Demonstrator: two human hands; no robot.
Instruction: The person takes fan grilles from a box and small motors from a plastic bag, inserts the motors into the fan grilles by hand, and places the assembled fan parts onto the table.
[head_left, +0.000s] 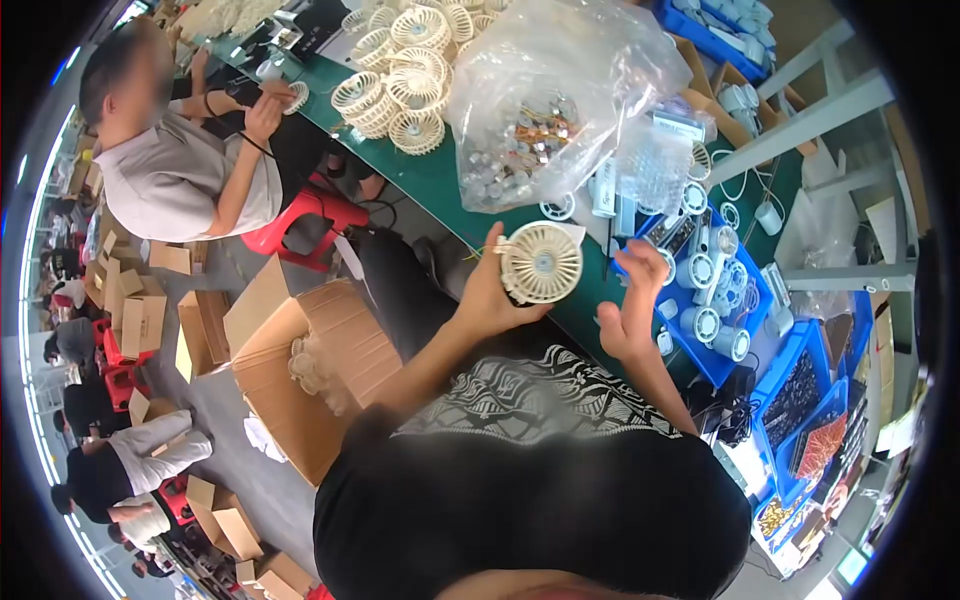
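Cream plastic, moulded into a round, slatted fan housing, sits in the left hand, its ribbed face turned up toward the head camera, just past the edge of the dark green desk. The left hand grips it from the side and below, the thumb along the near edge. The right hand is apart from it, fingers loosely bent, thumb spread, nothing visible between them.

The piece looks light and fairly stiff, so one hand should carry it easily. The thin radial ribs are probably its weak part: pressing on them could bend or snap one. The outer rim seems the best hold, pinched across opposite sides; the smooth plastic may slip a little under a loose grip. Whatever lies beneath the face is hidden.

Beyond it stand a crumpled clear plastic bag of small parts and a heap of similar cream slatted housings, which could snag on each other. A shallow blue plastic tray of pale handheld fans lies beyond the right hand.
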